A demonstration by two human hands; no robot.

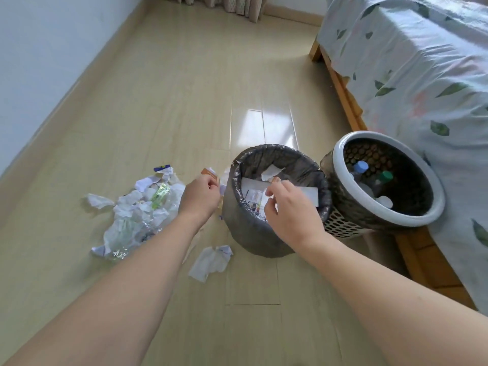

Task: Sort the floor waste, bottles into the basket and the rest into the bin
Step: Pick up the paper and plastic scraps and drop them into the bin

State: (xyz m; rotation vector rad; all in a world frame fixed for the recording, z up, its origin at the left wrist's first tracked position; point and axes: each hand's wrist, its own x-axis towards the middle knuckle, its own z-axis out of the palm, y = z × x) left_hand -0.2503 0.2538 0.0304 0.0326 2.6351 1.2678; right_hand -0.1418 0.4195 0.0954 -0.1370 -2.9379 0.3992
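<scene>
An orange-and-white scrap (210, 173) is pinched in the curled fingers of the left hand (200, 195), held just at 9 o'clock of the bin (239, 207), outside its rim. The right hand (289, 207) hovers over the bin's mouth with its fingers bent around a small scrap (276, 180); whether that scrap is gripped or only touched cannot be told. The step is judged best done by carrying the left hand's scrap fully over the black liner before it is let go, so that nothing slides down the outside wall (the liner edge looks loose and crumpled). The waste pile (142, 210) of crumpled paper and clear plastic lies on the floor at 9 o'clock of the bin, well apart from it, and a lone crumpled paper (211, 261) lies at 7 o'clock, near the bin's foot. The basket (340, 154), touching the bin at 3 o'clock, already holds capped bottles (360, 167). No brand or writing can be read: a green label in the pile and printed sheets in the bin are too blurred.
</scene>
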